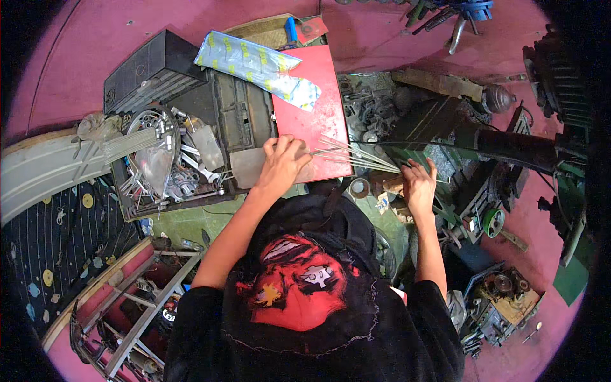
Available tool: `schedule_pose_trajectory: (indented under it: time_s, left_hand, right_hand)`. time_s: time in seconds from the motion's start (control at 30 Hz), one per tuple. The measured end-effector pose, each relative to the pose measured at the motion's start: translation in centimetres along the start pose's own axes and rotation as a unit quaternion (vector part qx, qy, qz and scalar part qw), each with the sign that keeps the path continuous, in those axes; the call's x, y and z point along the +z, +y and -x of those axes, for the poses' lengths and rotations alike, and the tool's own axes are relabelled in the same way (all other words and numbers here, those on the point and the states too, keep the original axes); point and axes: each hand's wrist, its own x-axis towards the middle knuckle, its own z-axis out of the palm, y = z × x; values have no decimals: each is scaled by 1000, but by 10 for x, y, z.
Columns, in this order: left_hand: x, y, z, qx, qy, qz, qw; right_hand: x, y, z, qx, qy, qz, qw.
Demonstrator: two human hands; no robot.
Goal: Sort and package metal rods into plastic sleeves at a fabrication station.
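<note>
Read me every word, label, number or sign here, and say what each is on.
Blue plastic sleeve: repeated yellow print, too small and creased to read surely.
Black garment: picture print, no readable words.
Thin rods in the right hand: no lettering visible.
Nothing else legible.

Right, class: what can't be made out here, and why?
Head view: pale rods, where the right hand covers them.
Head view: whether the left hand pinches a rod; its fingers hide this.
Head view: blue object, cut off by the top edge.
Head view: metal bits, too small to name.
</note>
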Motion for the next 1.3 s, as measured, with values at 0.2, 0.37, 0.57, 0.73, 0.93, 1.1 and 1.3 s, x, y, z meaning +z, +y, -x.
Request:
schedule_pose_trajectory:
  time_s: [0.2, 0.37, 0.57, 0.73, 0.93, 1.1, 1.3]
  left_hand:
    - [-4, -1, 3, -16, 73, 20, 997]
    - [-1, -1, 6, -36, 95, 19, 995]
    - [2, -2, 7, -52, 119, 14, 991]
    - [-1, -1, 5, -72, 128, 20, 989]
    - [-3, -1, 0, -84, 125, 34, 988]
    - [-5, 0, -4, -88, 121, 48, 988]
    - [-5, -1, -4, -72, 118, 57, 989]
  right_hand:
    - [4, -8, -3, -12, 2, -14, 1000]
    - [11, -20, 2, -18, 16, -22, 999]
    - [22, -34, 22, 16, -6, -45, 999]
    - [28, -41, 36, 22, 7, -45, 999]
    - [22, -49, 42, 14, 10, -51, 999]
    - [19, -51, 42, 15, 17, -42, 999]
    - [16, -42, 32, -11, 19, -23, 999]
